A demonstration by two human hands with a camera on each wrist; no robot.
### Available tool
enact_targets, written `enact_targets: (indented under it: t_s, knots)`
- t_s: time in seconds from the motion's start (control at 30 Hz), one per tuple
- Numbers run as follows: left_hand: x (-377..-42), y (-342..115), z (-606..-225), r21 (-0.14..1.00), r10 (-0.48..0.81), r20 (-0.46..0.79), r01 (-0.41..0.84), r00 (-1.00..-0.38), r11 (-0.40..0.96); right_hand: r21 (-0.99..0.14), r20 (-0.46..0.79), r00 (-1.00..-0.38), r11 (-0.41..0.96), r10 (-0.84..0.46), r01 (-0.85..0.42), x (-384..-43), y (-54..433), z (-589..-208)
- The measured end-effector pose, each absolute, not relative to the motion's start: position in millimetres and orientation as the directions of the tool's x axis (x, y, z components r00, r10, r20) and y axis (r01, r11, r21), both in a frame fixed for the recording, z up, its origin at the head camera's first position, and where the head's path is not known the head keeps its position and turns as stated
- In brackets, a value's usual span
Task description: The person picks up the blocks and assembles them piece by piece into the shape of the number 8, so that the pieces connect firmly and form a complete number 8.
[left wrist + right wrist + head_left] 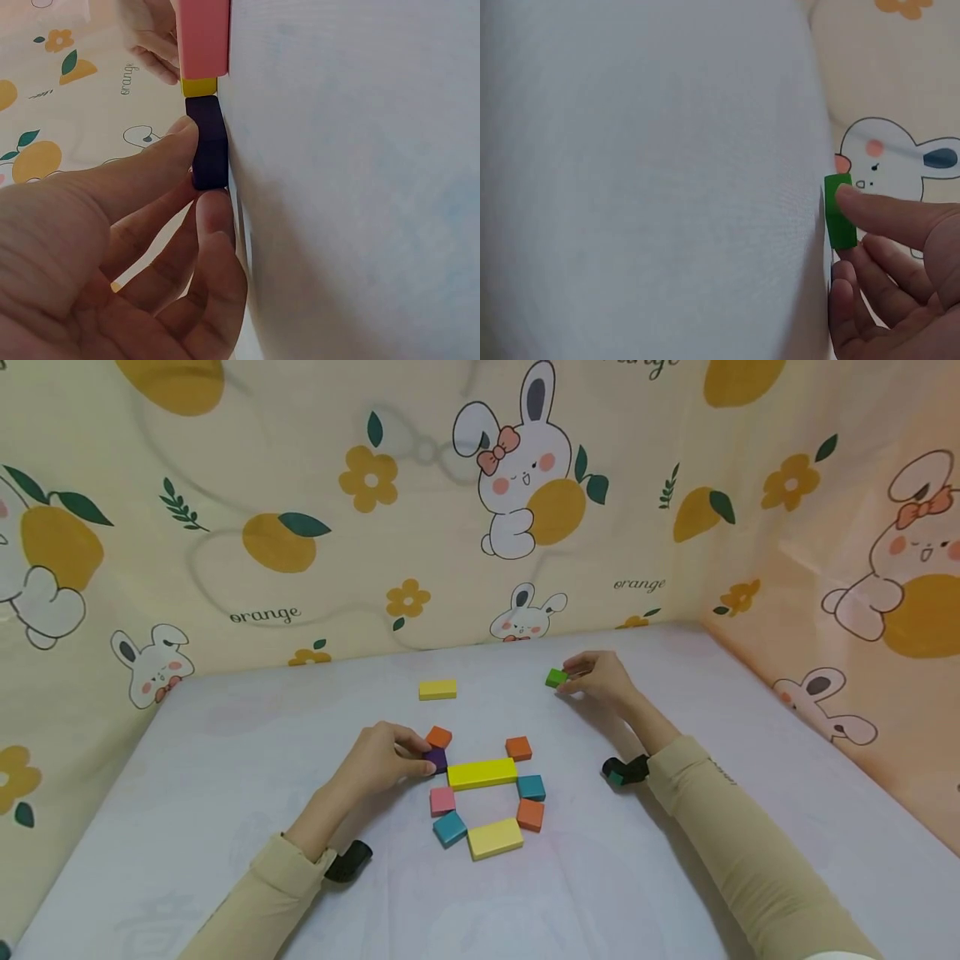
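Note:
My left hand (pixel 385 753) pinches a dark purple block (pixel 436 761) between thumb and fingers, at the left end of a long yellow block (pixel 482 773). An orange block (pixel 439 737) lies just behind the purple one, and a pink block (pixel 442 801) sits in front of it. Farther back on the right, my right hand (pixel 600 681) holds a small green block (pixel 556 678) by thumb and fingertips, low over the white tabletop. In the right wrist view the thumb presses on the face of the green block (pixel 841 211).
Two teal blocks, one of them at the right (pixel 532 787), two orange blocks and a pale yellow block (pixel 495 839) complete a rough ring. Another yellow block (pixel 437 690) lies alone at the back. Behind the table hangs a rabbit-and-orange printed cloth (pixel 450 527).

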State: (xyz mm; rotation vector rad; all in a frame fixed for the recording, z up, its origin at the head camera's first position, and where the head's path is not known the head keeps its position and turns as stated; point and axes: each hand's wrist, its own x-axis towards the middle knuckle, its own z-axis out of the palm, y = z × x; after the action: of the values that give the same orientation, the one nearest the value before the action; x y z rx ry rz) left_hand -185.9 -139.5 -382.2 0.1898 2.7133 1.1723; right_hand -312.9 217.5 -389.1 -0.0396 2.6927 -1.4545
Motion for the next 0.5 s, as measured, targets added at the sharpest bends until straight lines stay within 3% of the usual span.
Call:
enact_targets:
  t_s: [0.5]
  knots:
    - [-185.2, -138.9, -382.5, 0.736, 0.173, -0.120, 0.030, -0.978, 0.677, -0.785, -0.059, -0.998, 0.617, 0.001, 0.047, -311.6, 208.6, -385.3]
